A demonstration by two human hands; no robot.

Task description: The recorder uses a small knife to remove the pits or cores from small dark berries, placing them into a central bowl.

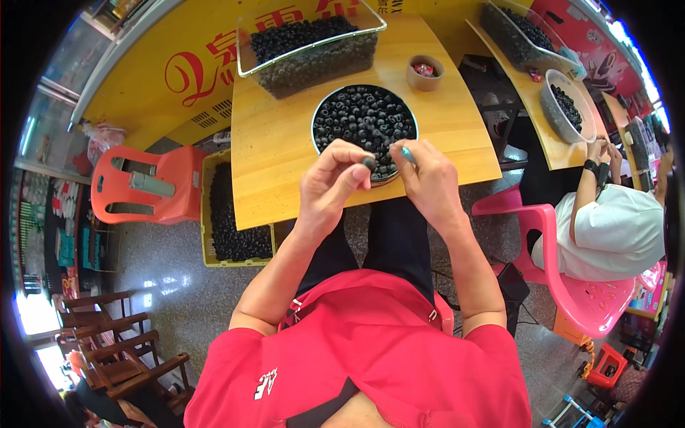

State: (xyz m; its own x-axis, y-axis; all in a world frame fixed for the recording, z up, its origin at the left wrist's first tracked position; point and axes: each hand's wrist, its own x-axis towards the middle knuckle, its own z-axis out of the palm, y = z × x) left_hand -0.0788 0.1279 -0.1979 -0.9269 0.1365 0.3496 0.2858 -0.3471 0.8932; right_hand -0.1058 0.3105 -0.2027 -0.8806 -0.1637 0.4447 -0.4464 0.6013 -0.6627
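My left hand (333,184) pinches a small dark round piece (368,163) between thumb and fingertips, over the near rim of a round bowl (312,135). Close beside it, my right hand (432,178) is closed around a small tool with a blue handle (407,154); its working end is too small to make out. Many dark round pieces (364,118), some showing pale rings, fill the bowl. It stands at the near edge of the wooden table (457,135).
A clear bin (314,71) of dark pieces stands behind the bowl, beside a small cup (424,73). Left of the table are a yellow crate (207,242) of dark pieces and an orange stool (178,189). At right, a person in white (614,232) sits at another table (531,125).
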